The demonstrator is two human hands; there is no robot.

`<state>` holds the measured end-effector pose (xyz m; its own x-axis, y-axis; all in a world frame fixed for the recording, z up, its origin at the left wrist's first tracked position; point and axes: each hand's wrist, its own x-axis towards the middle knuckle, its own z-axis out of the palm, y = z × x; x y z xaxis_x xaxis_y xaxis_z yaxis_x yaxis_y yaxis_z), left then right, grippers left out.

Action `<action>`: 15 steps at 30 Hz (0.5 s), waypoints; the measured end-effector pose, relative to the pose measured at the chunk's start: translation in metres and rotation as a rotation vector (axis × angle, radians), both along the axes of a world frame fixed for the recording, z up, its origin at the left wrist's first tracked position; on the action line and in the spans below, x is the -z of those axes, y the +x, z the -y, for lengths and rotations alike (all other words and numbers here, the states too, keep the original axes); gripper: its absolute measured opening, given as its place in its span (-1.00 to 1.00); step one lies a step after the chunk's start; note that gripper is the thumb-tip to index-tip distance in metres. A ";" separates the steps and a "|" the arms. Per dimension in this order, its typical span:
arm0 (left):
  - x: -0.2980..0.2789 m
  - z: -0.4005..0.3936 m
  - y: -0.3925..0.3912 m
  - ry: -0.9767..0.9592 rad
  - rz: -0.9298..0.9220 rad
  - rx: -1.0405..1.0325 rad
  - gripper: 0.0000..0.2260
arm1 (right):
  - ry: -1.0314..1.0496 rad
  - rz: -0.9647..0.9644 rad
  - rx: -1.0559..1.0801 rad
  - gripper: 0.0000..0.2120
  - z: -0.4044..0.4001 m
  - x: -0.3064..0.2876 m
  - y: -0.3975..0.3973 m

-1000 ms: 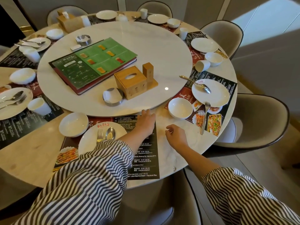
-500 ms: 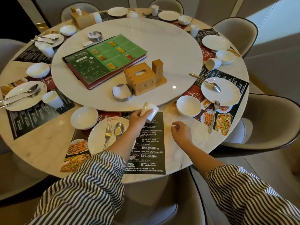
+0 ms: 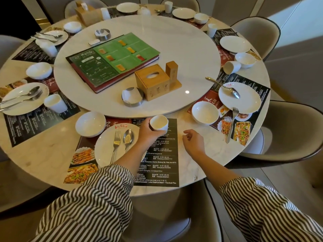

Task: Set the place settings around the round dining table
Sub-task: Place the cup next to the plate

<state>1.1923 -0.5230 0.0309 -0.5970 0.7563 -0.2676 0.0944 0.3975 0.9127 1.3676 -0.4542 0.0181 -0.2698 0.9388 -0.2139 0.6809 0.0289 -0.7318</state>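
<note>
The left hand (image 3: 148,132) grips a white cup (image 3: 159,123) upright over the black placemat (image 3: 160,154), just right of the plate (image 3: 106,147) holding 1 fork (image 3: 115,143) and 1 spoon (image 3: 128,139). The right hand (image 3: 193,141) hovers nearby, fingers loosely curled, holding nothing. A bowl (image 3: 90,124) sits left; the turntable's (image 3: 174,49) edge lies just beyond the cup.

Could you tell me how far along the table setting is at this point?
Partly done. The nearest setting has its plate with fork and spoon, and its bowl. In hand: the left hand grips its white cup upright. Left: the setting to the right, with a tipped cup and scattered fork.
</note>
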 end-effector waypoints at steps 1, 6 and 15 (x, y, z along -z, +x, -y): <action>-0.002 -0.001 -0.003 0.003 -0.038 0.038 -0.36 | 0.004 0.002 -0.002 -0.74 0.000 0.000 0.000; -0.002 -0.004 -0.018 -0.056 -0.133 0.177 -0.32 | 0.012 0.007 -0.006 -0.73 0.001 0.002 -0.001; -0.007 -0.008 -0.031 -0.112 -0.096 0.281 -0.34 | 0.029 -0.015 0.000 -0.73 0.004 0.008 -0.004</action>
<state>1.1608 -0.5147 0.0381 -0.3953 0.8642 -0.3112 0.2986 0.4414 0.8462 1.3638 -0.4586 0.0099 -0.2732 0.9444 -0.1829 0.6701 0.0504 -0.7405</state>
